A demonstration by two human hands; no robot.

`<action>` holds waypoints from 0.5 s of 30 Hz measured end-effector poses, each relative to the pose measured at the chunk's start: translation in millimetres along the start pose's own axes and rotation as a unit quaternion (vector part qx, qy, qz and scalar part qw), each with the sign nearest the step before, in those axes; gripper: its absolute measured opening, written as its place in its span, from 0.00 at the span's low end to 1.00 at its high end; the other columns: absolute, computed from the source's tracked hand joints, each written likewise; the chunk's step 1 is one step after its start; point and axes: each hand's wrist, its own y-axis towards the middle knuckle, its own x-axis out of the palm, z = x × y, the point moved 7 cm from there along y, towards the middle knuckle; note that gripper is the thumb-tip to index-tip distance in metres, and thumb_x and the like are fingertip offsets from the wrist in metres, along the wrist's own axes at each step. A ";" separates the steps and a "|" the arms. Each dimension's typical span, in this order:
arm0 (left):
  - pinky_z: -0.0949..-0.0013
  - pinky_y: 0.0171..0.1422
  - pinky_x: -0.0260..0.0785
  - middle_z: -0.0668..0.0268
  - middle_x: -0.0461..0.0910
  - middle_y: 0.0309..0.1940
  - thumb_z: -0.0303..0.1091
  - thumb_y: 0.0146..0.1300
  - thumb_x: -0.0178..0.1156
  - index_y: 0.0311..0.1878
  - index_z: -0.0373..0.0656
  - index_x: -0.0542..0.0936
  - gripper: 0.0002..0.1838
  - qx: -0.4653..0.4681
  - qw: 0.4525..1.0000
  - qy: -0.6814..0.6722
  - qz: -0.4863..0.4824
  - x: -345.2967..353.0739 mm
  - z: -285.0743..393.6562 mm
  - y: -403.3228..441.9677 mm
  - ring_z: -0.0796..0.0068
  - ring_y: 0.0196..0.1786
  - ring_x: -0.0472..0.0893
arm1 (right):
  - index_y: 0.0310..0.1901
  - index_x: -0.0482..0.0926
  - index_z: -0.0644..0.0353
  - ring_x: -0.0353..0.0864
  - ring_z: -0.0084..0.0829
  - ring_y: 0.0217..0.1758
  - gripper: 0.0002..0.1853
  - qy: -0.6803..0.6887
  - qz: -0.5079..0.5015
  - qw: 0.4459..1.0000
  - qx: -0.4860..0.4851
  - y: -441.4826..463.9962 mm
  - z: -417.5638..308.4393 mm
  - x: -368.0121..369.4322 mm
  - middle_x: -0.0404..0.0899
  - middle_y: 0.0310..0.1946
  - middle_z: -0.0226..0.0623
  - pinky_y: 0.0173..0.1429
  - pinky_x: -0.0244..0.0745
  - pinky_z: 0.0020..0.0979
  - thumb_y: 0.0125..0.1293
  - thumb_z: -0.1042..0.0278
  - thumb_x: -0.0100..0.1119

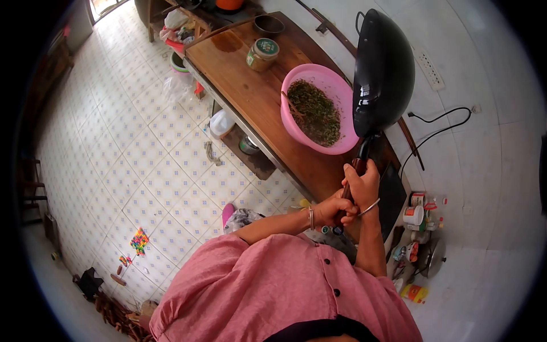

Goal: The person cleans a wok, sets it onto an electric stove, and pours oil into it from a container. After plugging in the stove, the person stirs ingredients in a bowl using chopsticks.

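A black wok [384, 74] is tilted steeply on its side at the edge of a pink basin [292, 128], its rounded underside facing right. The inside of the wok is hidden. My right hand [363, 182] grips the upper part of the handle, close to the pan. Lower down, the fingers of my left hand [335, 210] wrap round the end of the same handle. Chopped dark green leaves [313, 111] fill much of the basin, and a thin brown stick [292, 107], perhaps chopsticks, leans among them.
The basin stands on a wooden table [228, 57] with a lidded jar [262, 55] and a dark bowl [268, 25]. A power strip [428, 68] and black cable [436, 121] run along the right wall. Tubs and bottles [414, 215] stand at lower right.
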 end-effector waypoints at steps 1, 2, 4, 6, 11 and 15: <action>0.70 0.21 0.60 0.65 0.67 0.16 0.21 0.51 0.52 0.38 0.44 0.70 0.11 -0.002 1.000 0.000 0.000 -0.5 -1.2 0.0 0.74 0.14 0.66 | 0.31 0.70 0.68 0.75 0.23 0.18 0.11 -0.001 -0.001 1.000 0.000 -0.1 1.4 -0.3 0.75 0.19 0.36 0.21 0.69 0.26 0.53 0.71 0.61; 0.70 0.21 0.60 0.65 0.67 0.16 0.21 0.51 0.52 0.38 0.44 0.70 0.11 -0.002 1.000 -0.001 0.000 -0.5 -2.0 -0.6 0.74 0.14 0.66 | 0.31 0.69 0.68 0.75 0.23 0.18 0.11 -0.008 0.000 1.000 0.002 -0.5 3.1 -0.9 0.75 0.19 0.36 0.21 0.69 0.26 0.53 0.70 0.61; 0.70 0.22 0.60 0.64 0.67 0.16 0.20 0.51 0.52 0.39 0.45 0.70 0.12 -0.012 1.000 -0.005 0.005 -1.1 -5.1 -1.8 0.73 0.14 0.66 | 0.31 0.69 0.68 0.75 0.23 0.18 0.12 -0.016 0.001 1.000 0.004 -2.3 5.9 -1.6 0.75 0.19 0.36 0.21 0.69 0.26 0.53 0.70 0.61; 0.69 0.22 0.60 0.64 0.68 0.16 0.20 0.51 0.52 0.39 0.45 0.70 0.12 -0.019 1.000 -0.008 -0.003 -1.5 -8.3 -3.3 0.73 0.14 0.66 | 0.30 0.69 0.68 0.75 0.24 0.17 0.11 -0.006 -0.002 1.000 0.007 -5.2 8.9 -2.3 0.75 0.19 0.36 0.21 0.70 0.27 0.53 0.70 0.61; 0.68 0.23 0.61 0.64 0.68 0.16 0.20 0.50 0.51 0.40 0.46 0.69 0.13 -0.031 0.999 -0.009 0.002 -4.6 -13.7 -5.6 0.73 0.15 0.66 | 0.29 0.69 0.68 0.75 0.24 0.18 0.11 0.019 0.005 1.000 0.014 -9.0 14.8 -2.5 0.75 0.19 0.37 0.21 0.70 0.27 0.53 0.70 0.61; 0.69 0.24 0.60 0.64 0.68 0.16 0.20 0.50 0.51 0.39 0.46 0.68 0.13 -0.037 0.999 -0.005 0.004 -3.6 -14.6 -8.3 0.73 0.15 0.67 | 0.29 0.69 0.67 0.75 0.23 0.18 0.11 0.008 0.002 1.000 0.023 -10.2 21.6 -3.3 0.75 0.19 0.36 0.21 0.70 0.27 0.53 0.70 0.61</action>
